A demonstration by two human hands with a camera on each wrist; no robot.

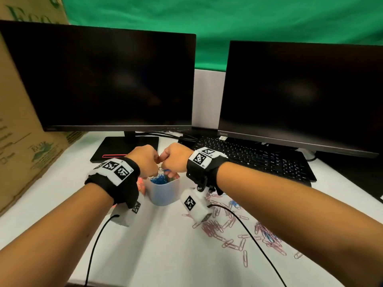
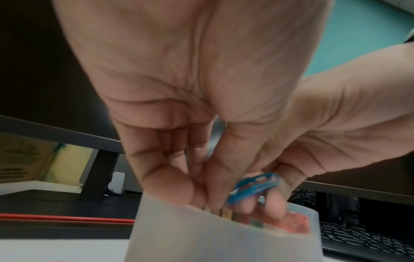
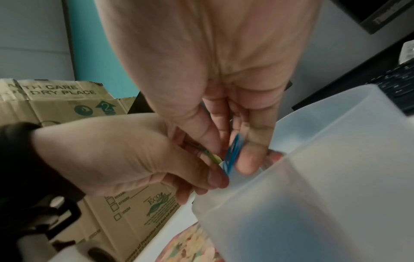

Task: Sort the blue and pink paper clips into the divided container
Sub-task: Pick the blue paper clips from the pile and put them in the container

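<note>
A translucent divided container (image 1: 163,194) stands mid-table with blue clips (image 1: 158,180) in its left compartment and pinkish contents (image 2: 295,224) in the other. Both hands meet just above its rim (image 3: 313,177). My right hand (image 1: 170,172) pinches a small bunch of blue paper clips (image 3: 233,154) between thumb and fingers; the left wrist view shows the same bunch (image 2: 253,186). My left hand (image 1: 154,172) has its fingers curled, and its fingertips (image 3: 216,179) pinch the bunch's lower end. Loose pink clips (image 1: 226,230) with a few blue ones (image 1: 269,235) lie scattered under my right forearm.
Two dark monitors (image 1: 103,79) stand at the back, and a black keyboard (image 1: 259,158) lies under the right one. A cardboard box (image 1: 18,141) fills the left side. A pink patterned item (image 1: 141,183) lies left of the container. Camera cables (image 1: 93,245) trail toward the front edge.
</note>
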